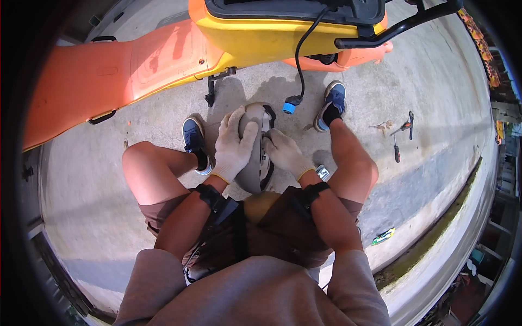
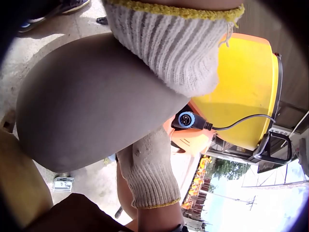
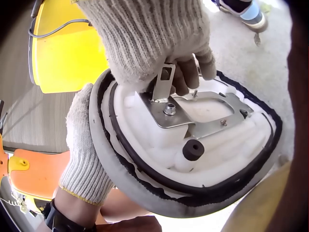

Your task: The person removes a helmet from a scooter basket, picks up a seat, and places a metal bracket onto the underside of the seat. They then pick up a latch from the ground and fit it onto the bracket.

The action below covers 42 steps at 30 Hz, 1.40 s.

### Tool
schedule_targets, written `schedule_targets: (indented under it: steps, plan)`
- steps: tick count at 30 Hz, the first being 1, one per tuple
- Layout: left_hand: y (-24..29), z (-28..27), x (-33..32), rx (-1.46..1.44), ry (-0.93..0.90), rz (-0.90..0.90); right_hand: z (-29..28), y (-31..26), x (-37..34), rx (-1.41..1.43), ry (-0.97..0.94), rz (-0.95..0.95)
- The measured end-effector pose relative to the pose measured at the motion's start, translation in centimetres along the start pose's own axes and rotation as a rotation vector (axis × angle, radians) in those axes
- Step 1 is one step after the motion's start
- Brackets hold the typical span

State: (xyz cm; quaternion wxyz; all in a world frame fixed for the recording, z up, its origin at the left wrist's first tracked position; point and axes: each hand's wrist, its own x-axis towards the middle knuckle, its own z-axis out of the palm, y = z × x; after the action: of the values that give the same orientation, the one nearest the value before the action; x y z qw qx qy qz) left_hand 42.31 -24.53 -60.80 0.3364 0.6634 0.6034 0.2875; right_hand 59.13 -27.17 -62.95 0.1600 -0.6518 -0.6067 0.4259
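Note:
A grey saddle stands on edge between the person's knees, its smooth cover to the left. Its underside, in the right wrist view, has a white plastic base, a black rubber bumper and a metal bracket with a bolt. In a white knit glove, the left hand lies against the grey cover with its fingers extended. The gloved right hand is at the underside, its fingers curled at the bracket's upright tab, gripping there. Part of its grip is hidden behind the bracket.
An orange and yellow scooter body stands ahead. From it hangs a black cable with a blue-ringed connector. Screwdriver and wrench lie on the concrete at right. A small silvery item sits near the right knee, a green packet farther back.

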Motion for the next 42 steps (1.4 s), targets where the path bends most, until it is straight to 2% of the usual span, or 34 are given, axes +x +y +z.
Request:
schedule_targets:
  steps: [1, 3, 5, 7, 9, 13, 15, 19, 21, 22, 24, 26, 30, 33, 36, 37, 39, 42]
  plan:
    - [0.1, 0.0, 0.0, 0.007, 0.002, -0.023, 0.3, 0.4, 0.1, 0.001, 0.002, 0.007]
    - [0.4, 0.1, -0.3, 0.011, 0.001, -0.047, 1.2, 1.6, 0.8, -0.038, 0.037, -0.15]
    - [0.5, 0.0, -0.1, -0.026, -0.004, -0.043, 2.4, 3.8, 1.7, -0.113, 0.014, -0.184]
    - [0.1, 0.1, 0.0, -0.044, 0.003, -0.013, 2.1, 2.8, 1.6, -0.182, -0.014, -0.221]
    - [-0.4, 0.2, 0.0, -0.061, 0.004, 0.009, 2.1, 2.0, 0.7, -0.078, 0.211, -0.176]
    - [-0.2, 0.3, -0.3, -0.047, 0.003, -0.007, 2.1, 1.6, 1.0, -0.101, 0.23, -0.187]
    - [0.0, 0.3, 0.0, -0.052, 0.0, -0.024, 1.4, 1.5, 1.1, 0.056, 0.054, 0.036]
    - [-0.5, 0.4, 0.1, -0.042, -0.001, -0.007, 1.2, 2.5, 0.7, 0.101, 0.08, 0.093]
    - [-0.6, 0.5, 0.0, -0.057, 0.0, 0.002, 0.7, 2.9, 0.3, 0.026, 0.032, -0.265]
    - [-0.5, 0.3, 0.1, -0.058, -0.009, -0.031, 0.5, 2.4, 0.0, 0.027, 0.026, -0.26]
    - [-0.5, 0.3, 0.1, -0.059, -0.016, -0.062, -0.2, 1.2, -0.3, 0.025, -0.005, -0.136]
    - [-0.8, 0.5, 0.0, 0.003, 0.03, 0.029, -0.1, 1.1, 0.0, -0.008, -0.022, -0.127]
    - [-0.8, 0.1, 0.1, -0.022, -0.006, -0.005, 1.2, 2.1, 1.2, -0.027, -0.078, -0.068]
    - [-0.6, 0.1, 0.3, -0.013, -0.01, -0.005, 1.6, 2.6, 1.7, 0.094, -0.053, -0.079]
    - [-0.8, 0.1, 0.0, -0.015, -0.012, 0.011, 1.3, 2.2, 1.3, 0.047, -0.048, -0.043]
    - [-0.8, 0.2, 0.0, -0.015, -0.011, 0.004, 1.1, 1.9, 0.9, 0.052, -0.045, -0.041]
    - [-0.8, 0.2, 0.0, -0.016, -0.011, -0.004, 0.7, 1.3, 0.2, -0.156, 0.046, -0.15]
    - [-0.6, 0.2, -0.1, -0.001, -0.004, -0.041, 0.2, 0.8, 0.3, -0.176, 0.025, -0.199]
